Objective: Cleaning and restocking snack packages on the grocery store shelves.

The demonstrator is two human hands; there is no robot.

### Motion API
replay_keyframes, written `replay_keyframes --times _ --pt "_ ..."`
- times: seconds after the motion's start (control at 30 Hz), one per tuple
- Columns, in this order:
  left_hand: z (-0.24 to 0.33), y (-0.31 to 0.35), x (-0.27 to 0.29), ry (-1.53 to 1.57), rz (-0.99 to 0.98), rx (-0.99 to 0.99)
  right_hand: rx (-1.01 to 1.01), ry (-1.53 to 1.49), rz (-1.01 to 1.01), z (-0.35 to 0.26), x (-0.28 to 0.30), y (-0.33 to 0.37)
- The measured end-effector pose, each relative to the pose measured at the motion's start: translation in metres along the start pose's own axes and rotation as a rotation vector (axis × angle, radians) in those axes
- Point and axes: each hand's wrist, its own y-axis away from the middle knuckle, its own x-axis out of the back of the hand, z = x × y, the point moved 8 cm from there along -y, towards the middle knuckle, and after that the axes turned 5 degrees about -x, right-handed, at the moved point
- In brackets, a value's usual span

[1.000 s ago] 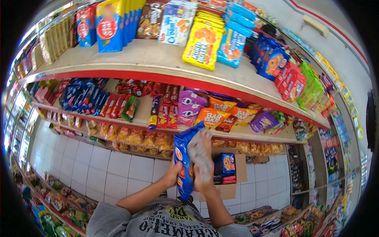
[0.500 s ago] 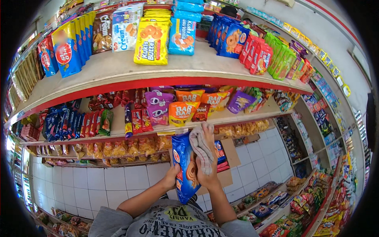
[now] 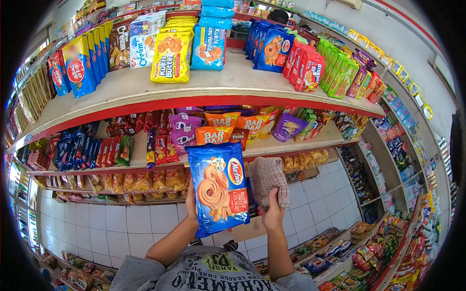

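Note:
A blue cookie packet [image 3: 213,194] with pictures of ring-shaped cookies is held up in front of me, its printed front turned upward. My left hand [image 3: 191,201] grips its left edge, with most of the fingers hidden behind the packet. To the right of the packet, my right hand [image 3: 273,209] is closed on a folded, pale striped cloth [image 3: 268,180]. The cloth is beside the packet's right edge, with a small gap at the lower part.
A red-edged upper shelf [image 3: 160,103] carries rows of cookie packets, among them a yellow packet [image 3: 170,57]. Below it, a second shelf [image 3: 141,153] holds snack bags. A cardboard box [image 3: 250,230] lies partly hidden behind the packet. More stocked racks [image 3: 335,250] stand at the right.
The cookie packet has turned from a slant to face upward and shifted left. My right hand with the cloth has come off the packet and moved to its right.

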Motion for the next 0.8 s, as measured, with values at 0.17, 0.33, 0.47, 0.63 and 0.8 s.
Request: replay_keyframes --times 0.17,0.33,0.47,0.63,0.8 --pt "-0.005 -0.014 0.033 -0.137 0.020 -0.201 1.180 1.167 -0.118 -0.035 -0.036 0.057" --pt "-0.029 -0.021 0.150 -0.343 -0.025 -0.162 0.297 0.372 -0.294 0.015 0.004 0.036" --pt "-0.059 0.002 0.039 -0.318 0.184 0.139 0.039 0.080 -0.265 -0.013 0.003 -0.009" --pt "-0.023 -0.010 0.013 -0.062 -0.094 -0.119 -0.087 0.449 -0.129 0.037 0.034 0.010" --pt "0.028 -0.025 -0.024 -0.044 -0.050 -0.302 0.072 0.404 -0.488 -0.009 0.001 0.047"
